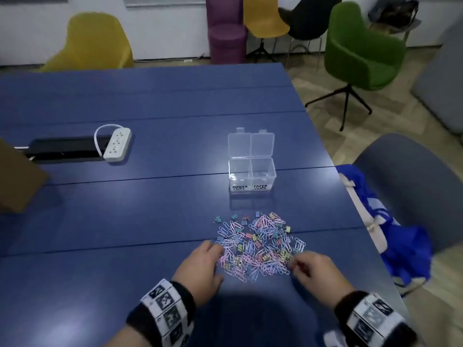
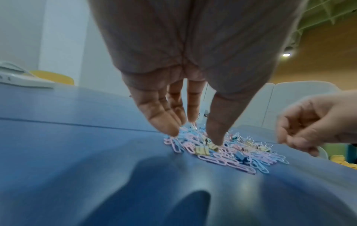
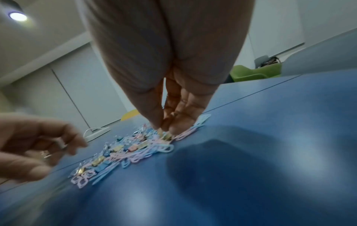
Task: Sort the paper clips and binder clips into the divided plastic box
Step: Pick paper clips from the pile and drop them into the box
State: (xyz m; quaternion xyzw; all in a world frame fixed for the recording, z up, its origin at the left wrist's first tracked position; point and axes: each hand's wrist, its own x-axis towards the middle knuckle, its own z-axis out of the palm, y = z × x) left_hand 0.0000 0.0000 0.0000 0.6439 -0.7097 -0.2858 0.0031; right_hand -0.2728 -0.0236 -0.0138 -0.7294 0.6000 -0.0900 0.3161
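A mixed pile of pastel paper clips and small binder clips lies on the blue table. Behind it stands the clear divided box, its lid up; the left cell is labelled BINDER CLIPS, the right PAPER CLIPS, and both look empty. My left hand reaches into the pile's left edge, its straight fingers and thumb spread and touching clips. My right hand is at the pile's near right edge, thumb and fingertips pinched together on a yellow binder clip.
A white power strip lies beside a black cable slot at the far left. A brown board stands at the left edge. A grey chair with a blue bag is close to the table's right edge.
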